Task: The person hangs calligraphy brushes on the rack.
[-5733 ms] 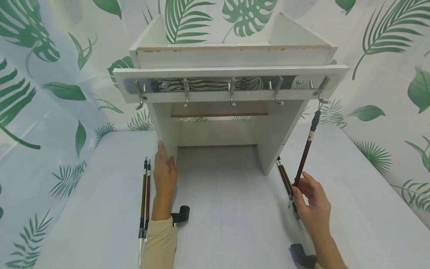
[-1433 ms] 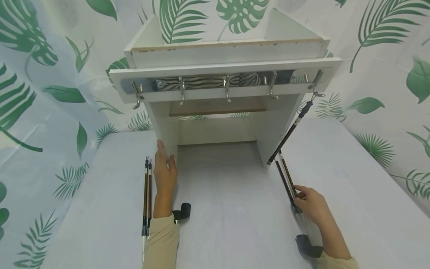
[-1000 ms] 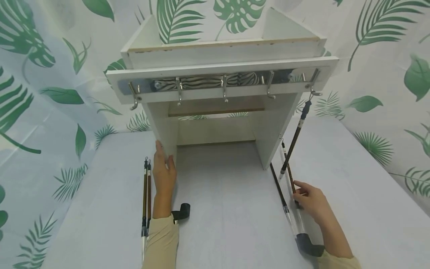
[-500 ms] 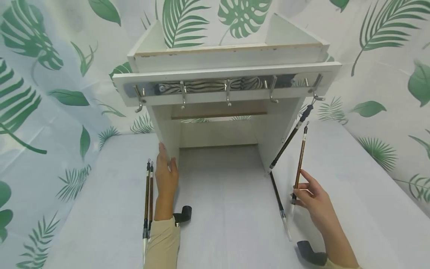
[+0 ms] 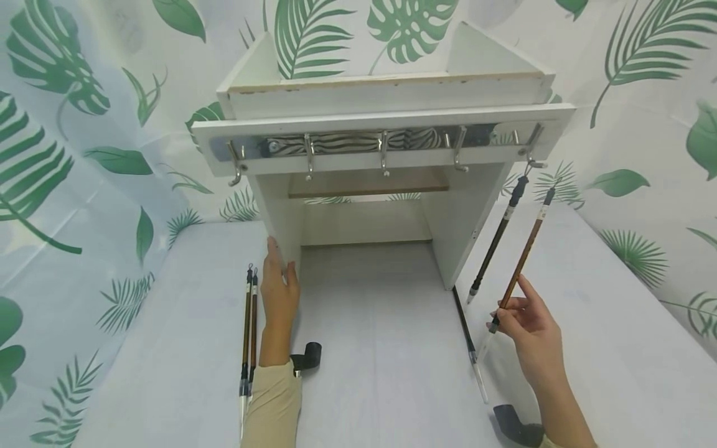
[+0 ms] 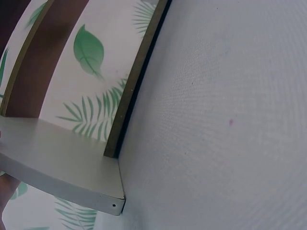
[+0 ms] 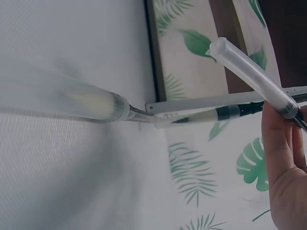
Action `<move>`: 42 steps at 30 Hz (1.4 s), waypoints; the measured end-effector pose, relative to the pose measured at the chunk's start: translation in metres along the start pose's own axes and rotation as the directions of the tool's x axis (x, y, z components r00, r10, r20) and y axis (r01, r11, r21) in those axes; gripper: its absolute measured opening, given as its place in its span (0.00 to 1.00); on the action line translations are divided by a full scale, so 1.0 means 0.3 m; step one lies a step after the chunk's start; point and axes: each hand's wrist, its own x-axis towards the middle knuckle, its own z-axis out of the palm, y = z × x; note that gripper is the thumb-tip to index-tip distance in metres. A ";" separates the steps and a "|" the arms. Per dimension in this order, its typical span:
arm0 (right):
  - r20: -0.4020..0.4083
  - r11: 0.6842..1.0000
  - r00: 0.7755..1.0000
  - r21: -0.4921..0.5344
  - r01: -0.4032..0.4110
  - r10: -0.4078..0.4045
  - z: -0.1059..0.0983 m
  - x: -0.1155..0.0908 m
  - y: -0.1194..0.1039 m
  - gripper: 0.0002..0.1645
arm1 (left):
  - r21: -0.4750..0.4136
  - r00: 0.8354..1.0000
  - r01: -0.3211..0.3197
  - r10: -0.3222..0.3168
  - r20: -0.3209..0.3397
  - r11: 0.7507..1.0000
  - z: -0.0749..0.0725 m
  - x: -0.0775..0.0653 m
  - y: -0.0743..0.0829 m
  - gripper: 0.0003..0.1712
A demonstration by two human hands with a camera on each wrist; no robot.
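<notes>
My right hand (image 5: 534, 339) pinches a brown calligraphy brush (image 5: 523, 261) near its clear-capped lower end. The brush slants up, its loop end right of and below the rightmost hook (image 5: 538, 149). Another dark calligraphy brush (image 5: 495, 246) hangs by its loop from that hook, apart from the held one. In the right wrist view, the held brush's clear cap (image 7: 252, 72) juts from the fingers. My left hand (image 5: 279, 295) holds the left side panel (image 5: 274, 211) of a white wooden stand, fingers outside and thumb at the inner face. Only bits of this hand show in the left wrist view.
A capped brush (image 5: 469, 339) lies near the stand's right foot. Two brushes (image 5: 249, 330) lie side by side on the left. Several hooks line the stand's front board (image 5: 347, 163). The wrist cameras' black mounts (image 5: 312, 354) show at both forearms.
My right hand let go of the first brush, which now hangs from the hook and has been swinging. It took the brown brush off the table and lifted it. My left hand stayed put.
</notes>
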 end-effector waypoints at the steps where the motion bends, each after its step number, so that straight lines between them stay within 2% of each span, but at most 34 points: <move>1: -0.008 1.000 1.000 0.005 0.009 -0.009 0.000 -0.001 -0.002 0.40 | 0.000 1.000 0.002 -0.002 0.002 1.000 0.000 0.000 0.000 0.34; 7: -0.040 0.992 0.996 0.098 0.078 -0.075 0.005 -0.005 -0.014 0.41 | -0.008 1.000 0.011 -0.011 0.011 1.000 -0.001 -0.002 -0.002 0.34; 11: -0.036 0.970 0.989 0.192 0.148 -0.143 0.002 -0.002 -0.022 0.40 | -0.009 1.000 0.002 -0.002 0.002 1.000 0.000 -0.001 -0.002 0.33; 19: -0.016 0.926 0.972 0.301 0.227 -0.233 -0.019 0.011 -0.046 0.42 | -0.013 1.000 -0.021 0.020 -0.008 1.000 0.004 0.002 -0.005 0.32; 23: 0.014 0.855 0.938 0.416 0.309 -0.346 -0.030 0.027 -0.060 0.42 | -0.013 0.999 -0.029 0.029 -0.024 0.999 0.001 0.001 -0.001 0.33; 26: 0.040 0.797 0.901 0.484 0.361 -0.432 -0.039 0.041 -0.072 0.41 | -0.016 1.000 -0.022 0.021 -0.019 1.000 0.000 0.002 0.000 0.33; 27: 0.046 0.787 0.890 0.490 0.375 -0.453 -0.041 0.044 -0.077 0.41 | -0.020 1.000 -0.019 0.018 -0.018 1.000 0.000 0.002 0.001 0.33; 29: 0.060 0.774 0.872 0.492 0.398 -0.486 -0.043 0.050 -0.085 0.41 | -0.015 1.000 -0.012 0.012 -0.014 1.000 0.000 0.003 -0.002 0.33; 33: 0.092 0.763 0.852 0.502 0.408 -0.516 -0.036 0.048 -0.100 0.41 | -0.012 1.000 -0.004 0.004 -0.010 1.000 0.001 0.003 -0.004 0.33; 39: 0.132 0.722 0.806 0.544 0.427 -0.577 -0.017 0.044 -0.105 0.39 | -0.025 1.000 0.005 -0.005 -0.002 1.000 0.005 0.002 -0.003 0.33; 42: 0.149 0.729 0.801 0.533 0.428 -0.580 -0.008 0.038 -0.107 0.39 | -0.021 1.000 0.015 -0.015 0.006 1.000 0.005 0.002 -0.007 0.33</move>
